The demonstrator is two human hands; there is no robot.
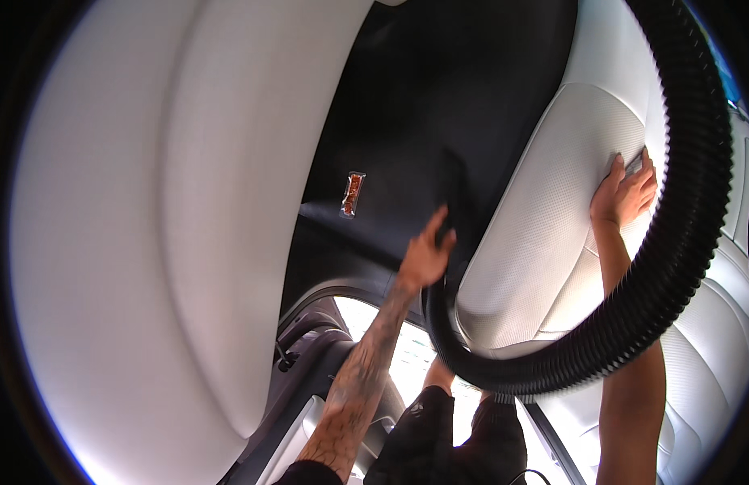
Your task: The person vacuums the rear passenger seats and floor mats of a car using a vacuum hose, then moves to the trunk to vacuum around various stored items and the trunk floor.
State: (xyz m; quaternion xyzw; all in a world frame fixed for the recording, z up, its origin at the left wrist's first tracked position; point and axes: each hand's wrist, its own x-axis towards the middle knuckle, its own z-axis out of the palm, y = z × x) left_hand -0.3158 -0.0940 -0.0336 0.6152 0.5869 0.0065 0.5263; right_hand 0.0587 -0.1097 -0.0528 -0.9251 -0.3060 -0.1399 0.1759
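My left hand is closed around the black nozzle end of a vacuum hose, low over the dark floor of a car. The black ribbed hose rises from there and loops round to the right and up past my right arm. The nozzle is blurred and hard to make out against the floor. My right hand rests on the pale perforated seat cushion with its fingers spread, holding nothing. A small clear packet with reddish contents lies on the dark floor, left of the nozzle.
A pale seat back fills the left side, close to the camera. Below, the door opening lies around my legs, with the door panel at lower left. More pale seat upholstery curves along the right, behind the hose.
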